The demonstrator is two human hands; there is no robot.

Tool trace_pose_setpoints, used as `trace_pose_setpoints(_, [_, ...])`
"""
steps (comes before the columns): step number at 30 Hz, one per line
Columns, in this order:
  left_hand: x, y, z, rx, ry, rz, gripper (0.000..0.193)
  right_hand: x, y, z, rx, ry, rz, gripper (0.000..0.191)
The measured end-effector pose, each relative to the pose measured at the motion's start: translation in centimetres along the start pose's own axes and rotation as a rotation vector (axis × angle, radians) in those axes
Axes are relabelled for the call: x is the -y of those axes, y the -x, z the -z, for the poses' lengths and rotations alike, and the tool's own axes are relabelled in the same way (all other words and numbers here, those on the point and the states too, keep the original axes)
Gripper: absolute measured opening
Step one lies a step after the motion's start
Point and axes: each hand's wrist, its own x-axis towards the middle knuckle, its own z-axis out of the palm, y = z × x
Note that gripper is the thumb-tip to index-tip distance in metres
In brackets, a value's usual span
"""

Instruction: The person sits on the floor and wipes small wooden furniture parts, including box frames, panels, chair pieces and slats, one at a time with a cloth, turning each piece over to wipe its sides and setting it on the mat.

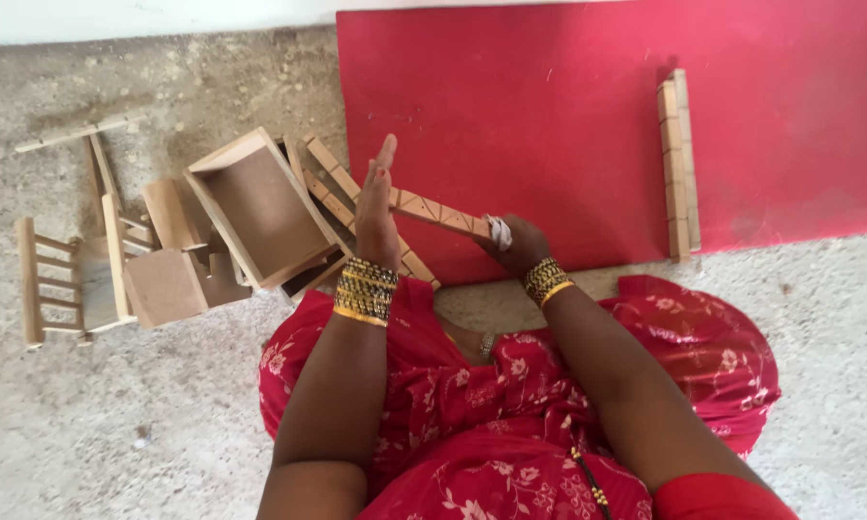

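Observation:
My left hand [376, 207] is held flat and upright, fingers straight, its palm pressed against one end of a wooden strip [432, 212] marked with dark lines. My right hand [518, 243] is closed around the strip's other end together with a small white piece [499, 231], perhaps a folded cloth or paper. The strip hangs above the edge of a red mat [568, 125]. Gold and black bangles ring both wrists.
An open wooden box [260, 207] lies left of my hands, with two notched strips [332, 193] beside it. Small wooden chair-like frames [67, 279] and blocks are scattered at the left. Two more strips [677, 164] rest on the mat. The floor is rough concrete.

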Motion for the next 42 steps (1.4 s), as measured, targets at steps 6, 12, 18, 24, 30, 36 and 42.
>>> trace_pose_setpoints(6, [0.2,0.4,-1.2,-0.005,0.249,0.088,0.062,5.9,-3.9,0.1,-0.126,-0.295,0.105,0.040])
trace_pose_setpoints(12, [0.3,0.6,-0.4,0.000,0.174,0.034,0.060,7.4,-4.7,-1.5,-0.248,-0.213,0.183,0.026])
trace_pose_setpoints(18, [0.8,0.3,-0.2,-0.009,0.083,0.014,0.060,1.4,-0.4,0.3,0.081,-0.033,-0.208,0.028])
trace_pose_setpoints(24, [0.6,0.3,-1.6,-0.017,0.205,0.002,0.059,7.5,-4.8,0.9,-0.033,-0.332,0.008,0.032])
trace_pose_setpoints(30, [0.6,0.8,-0.4,-0.015,0.083,-0.023,0.058,7.1,-3.9,-0.7,-0.134,-0.259,0.069,0.025])
trace_pose_setpoints(36, [1.9,-0.2,-1.1,-0.128,0.378,0.160,0.067,-2.4,1.5,-1.7,0.052,-0.128,-0.237,0.027])
trace_pose_setpoints(42, [4.2,-1.1,-0.3,-0.508,0.565,0.358,0.087,-0.9,-0.9,-3.3,0.167,-0.250,-0.322,0.060])
